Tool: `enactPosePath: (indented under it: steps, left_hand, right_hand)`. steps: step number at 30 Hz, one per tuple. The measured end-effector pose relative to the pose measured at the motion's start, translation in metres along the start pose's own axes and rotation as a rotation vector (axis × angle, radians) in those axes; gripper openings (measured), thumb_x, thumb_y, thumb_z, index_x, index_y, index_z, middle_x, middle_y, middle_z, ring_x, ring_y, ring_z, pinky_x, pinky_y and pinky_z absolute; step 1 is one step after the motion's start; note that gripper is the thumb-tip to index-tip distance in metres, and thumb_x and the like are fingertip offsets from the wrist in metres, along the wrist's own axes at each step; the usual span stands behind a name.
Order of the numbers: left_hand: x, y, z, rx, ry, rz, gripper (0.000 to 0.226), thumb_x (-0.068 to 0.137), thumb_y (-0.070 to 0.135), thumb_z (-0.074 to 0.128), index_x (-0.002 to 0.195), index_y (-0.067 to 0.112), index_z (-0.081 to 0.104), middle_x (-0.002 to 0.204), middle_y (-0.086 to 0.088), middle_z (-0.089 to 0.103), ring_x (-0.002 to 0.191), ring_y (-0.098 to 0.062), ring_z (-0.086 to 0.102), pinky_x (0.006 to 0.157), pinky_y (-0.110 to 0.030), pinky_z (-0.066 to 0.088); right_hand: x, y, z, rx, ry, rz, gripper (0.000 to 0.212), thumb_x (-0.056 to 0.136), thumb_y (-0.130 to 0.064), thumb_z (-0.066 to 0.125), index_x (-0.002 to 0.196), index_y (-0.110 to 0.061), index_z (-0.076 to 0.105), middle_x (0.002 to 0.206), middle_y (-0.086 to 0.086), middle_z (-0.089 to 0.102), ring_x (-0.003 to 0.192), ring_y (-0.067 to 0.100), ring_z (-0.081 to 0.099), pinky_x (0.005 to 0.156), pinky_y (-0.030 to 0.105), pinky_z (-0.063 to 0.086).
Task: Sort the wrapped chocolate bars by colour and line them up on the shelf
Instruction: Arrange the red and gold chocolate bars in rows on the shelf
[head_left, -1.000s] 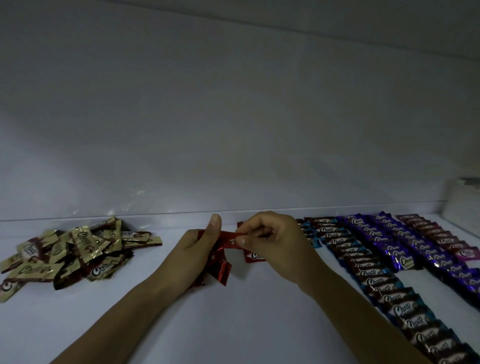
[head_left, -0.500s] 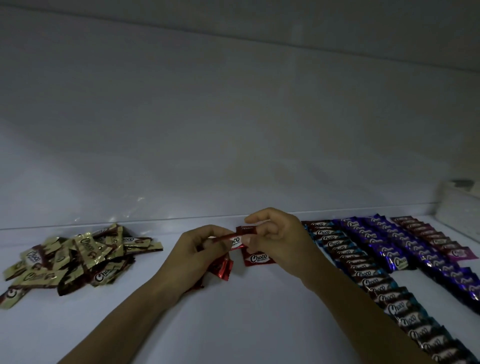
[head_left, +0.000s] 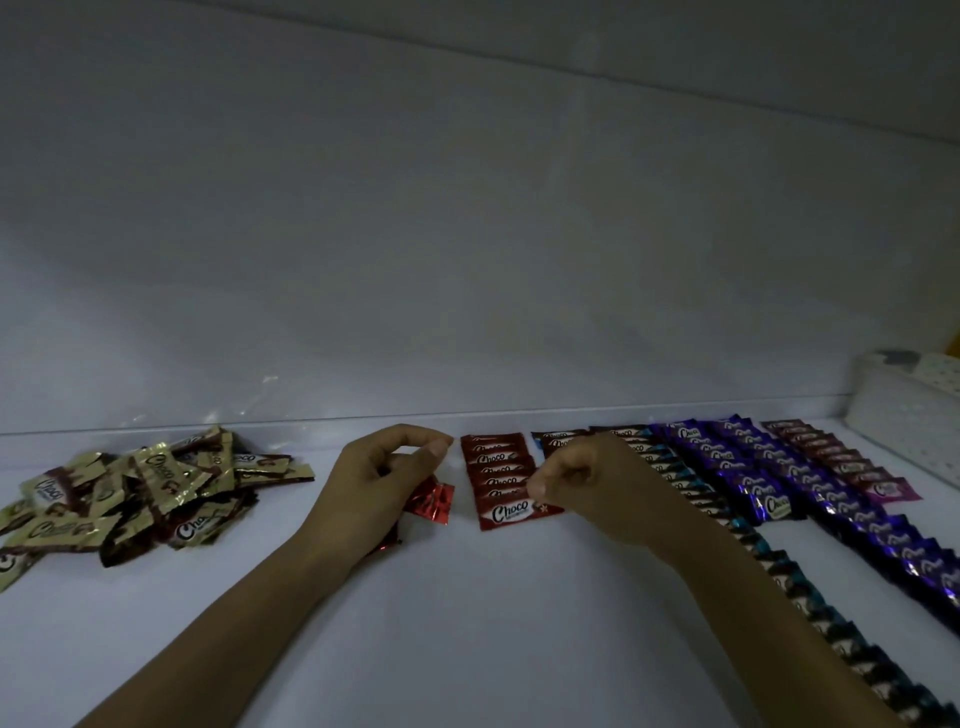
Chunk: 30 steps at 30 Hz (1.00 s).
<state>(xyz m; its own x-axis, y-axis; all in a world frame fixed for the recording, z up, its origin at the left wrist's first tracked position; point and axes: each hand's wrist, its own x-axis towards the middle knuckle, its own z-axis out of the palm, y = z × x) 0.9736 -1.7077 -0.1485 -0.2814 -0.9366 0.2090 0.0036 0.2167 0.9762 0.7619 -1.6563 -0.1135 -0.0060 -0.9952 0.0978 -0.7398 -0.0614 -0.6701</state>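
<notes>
— What is seen nearest?
— Two bare forearms are stretched over the white shelf (head_left: 493, 623). A bunch of red bars (head_left: 430, 500) is held in the left hand (head_left: 374, 483), the grip clamped round them; their number cannot be counted.
— And the right hand (head_left: 592, 483)?
— Its fingers are curled at the right end of the front red bar (head_left: 509, 512). Whether that bar is pinched in the grip cannot be told.
— How are the others sorted?
— Five rows are counted: a red row (head_left: 493, 460) of about seven, a long blue row (head_left: 779, 566), two purple rows (head_left: 748, 467) and a pink row (head_left: 841, 460). One gold heap (head_left: 145, 488) is piled loose at the far left.
— Containers?
— One white perforated basket (head_left: 914, 421) is set at the far right; its contents are hidden. A plain white wall (head_left: 467, 234) is seen behind.
</notes>
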Motion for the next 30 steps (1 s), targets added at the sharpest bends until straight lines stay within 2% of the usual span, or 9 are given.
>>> enactPosePath:
  steps: [1,3,7,10,16,22,26,30]
  left_hand:
    - [0.0,0.0,0.0,0.0,0.001,-0.001,0.016,0.09,0.027,0.06,0.092,0.017,0.072,0.048,0.005,0.052,0.044,-0.004,0.05,0.042,-0.013,0.037]
    - [0.0,-0.001,-0.001,0.005,0.004,-0.002,0.015,0.089,0.03,0.061,0.089,0.02,0.073,0.052,-0.001,0.053,0.047,-0.006,0.05,0.044,-0.014,0.039]
    - [0.001,-0.002,-0.001,0.011,0.015,0.001,0.015,0.089,0.03,0.061,0.086,0.023,0.073,0.051,-0.004,0.047,0.045,-0.008,0.044,0.041,-0.014,0.036]
    - [0.001,-0.002,0.001,0.012,0.021,0.01,0.016,0.09,0.027,0.06,0.088,0.019,0.073,0.046,0.001,0.046,0.038,-0.003,0.043,0.037,-0.01,0.032]
    - [0.002,-0.003,0.0,0.023,0.038,0.021,0.016,0.09,0.028,0.06,0.084,0.022,0.073,0.049,-0.003,0.045,0.044,-0.008,0.042,0.041,-0.013,0.033]
    - [0.001,-0.002,0.001,0.047,0.03,0.024,0.015,0.091,0.028,0.059,0.088,0.02,0.072,0.049,0.0,0.05,0.045,-0.003,0.047,0.045,-0.008,0.036]
    - [0.001,-0.001,0.0,0.057,0.029,0.016,0.017,0.091,0.03,0.059,0.089,0.02,0.073,0.061,-0.015,0.05,0.056,-0.013,0.045,0.048,-0.012,0.037]
    - [0.001,-0.003,-0.001,0.061,0.03,0.022,0.016,0.092,0.026,0.059,0.089,0.018,0.072,0.057,-0.011,0.049,0.051,-0.006,0.048,0.051,-0.009,0.04]
  right_hand:
    - [0.001,0.003,0.002,-0.06,-0.004,-0.002,0.019,0.081,-0.025,0.073,0.067,-0.035,0.066,0.072,-0.017,0.065,0.073,-0.001,0.063,0.07,0.016,0.047]
    - [0.003,0.007,0.004,-0.147,0.015,-0.017,0.009,0.08,-0.029,0.073,0.072,-0.032,0.071,0.07,-0.019,0.064,0.072,-0.004,0.061,0.075,0.017,0.047]
    - [0.004,0.006,0.007,-0.211,0.066,-0.063,0.004,0.078,-0.031,0.073,0.074,-0.029,0.072,0.073,-0.016,0.066,0.077,0.001,0.06,0.092,0.04,0.045]
    - [0.005,0.003,0.009,-0.243,0.108,-0.086,0.005,0.078,-0.031,0.073,0.075,-0.027,0.073,0.066,-0.023,0.057,0.074,0.001,0.056,0.095,0.046,0.042]
    - [0.008,0.004,0.011,-0.289,0.165,-0.094,0.008,0.077,-0.034,0.074,0.075,-0.027,0.071,0.068,-0.024,0.05,0.074,-0.001,0.049,0.094,0.044,0.042]
    - [0.008,0.002,0.012,-0.315,0.17,-0.098,0.012,0.076,-0.04,0.074,0.08,-0.029,0.071,0.072,-0.024,0.048,0.08,0.002,0.051,0.094,0.043,0.042]
    - [0.006,0.004,0.014,-0.338,0.129,-0.113,0.024,0.073,-0.048,0.074,0.092,-0.033,0.072,0.084,-0.022,0.05,0.086,0.0,0.047,0.097,0.036,0.035]
    - [0.005,0.006,0.016,-0.347,0.109,-0.142,0.022,0.076,-0.045,0.073,0.094,-0.032,0.072,0.075,-0.026,0.045,0.078,-0.007,0.04,0.092,0.03,0.03]
